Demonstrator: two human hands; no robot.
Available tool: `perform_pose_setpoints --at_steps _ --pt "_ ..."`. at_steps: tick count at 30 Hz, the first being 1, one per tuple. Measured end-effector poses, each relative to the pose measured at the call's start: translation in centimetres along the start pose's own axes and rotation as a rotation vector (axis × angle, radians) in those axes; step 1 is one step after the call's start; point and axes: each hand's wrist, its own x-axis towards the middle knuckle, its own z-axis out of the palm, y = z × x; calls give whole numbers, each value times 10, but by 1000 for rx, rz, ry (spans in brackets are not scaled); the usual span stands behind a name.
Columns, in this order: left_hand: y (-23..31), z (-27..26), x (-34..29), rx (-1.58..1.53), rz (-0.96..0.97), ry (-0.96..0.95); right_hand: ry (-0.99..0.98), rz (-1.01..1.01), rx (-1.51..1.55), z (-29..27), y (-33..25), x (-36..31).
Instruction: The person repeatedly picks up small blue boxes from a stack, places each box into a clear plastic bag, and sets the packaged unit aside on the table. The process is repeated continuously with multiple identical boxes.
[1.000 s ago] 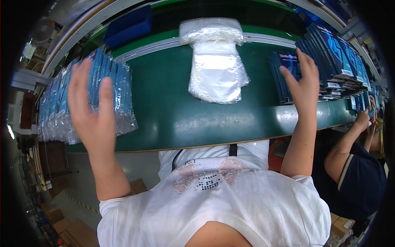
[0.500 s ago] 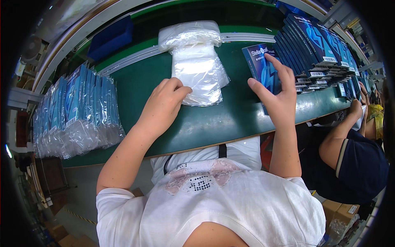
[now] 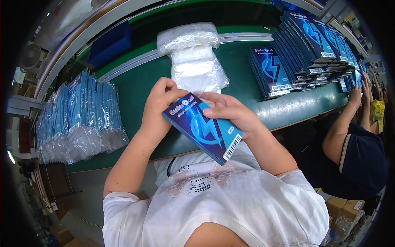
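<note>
A thin blue box (image 3: 205, 127) with a lightning-bolt print is tilted in front of my chest. My right hand (image 3: 234, 113) grips it along its right side, thumb flat on the printed face. Against the box's upper left corner, my left hand (image 3: 160, 99) has its fingers curled and closed; what they pinch is hidden. Just beyond both hands lies a stack of clear plastic bags (image 3: 192, 68), its near end partly covered by the hands and box.
Rows of similar blue boxes (image 3: 300, 45) stand at the right, a short pile (image 3: 269, 70) nearest me. Bagged boxes (image 3: 78, 111) stand at the left on the green table (image 3: 144, 74). A blue bin (image 3: 110, 43) sits far left. Another person's arm (image 3: 343, 115) reaches in at right.
My right hand has brought a box from the pile at right to my chest. My left hand has shifted slightly, now meeting the box's corner.
</note>
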Motion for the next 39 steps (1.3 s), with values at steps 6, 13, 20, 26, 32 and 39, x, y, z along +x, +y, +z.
perform_pose_setpoints --at_steps 6,13,20,26,32,39 --pt "-7 -2 -4 -403 -548 -78 78 -15 -117 -4 -12 -9" --pt "2 -2 -9 -336 -400 -42 370 -195 -265 11 0 -12" --pt "20 -11 -10 -277 -142 -222 523 -318 -274 7 4 -8" --pt "15 8 -12 -1145 -733 7 436 -426 -252 21 10 -9" --pt "16 5 -6 -1447 -680 26 406 -292 -642 17 7 -4" --pt "55 -3 -9 -1475 -682 -245 349 -810 -1234 32 -27 -14"
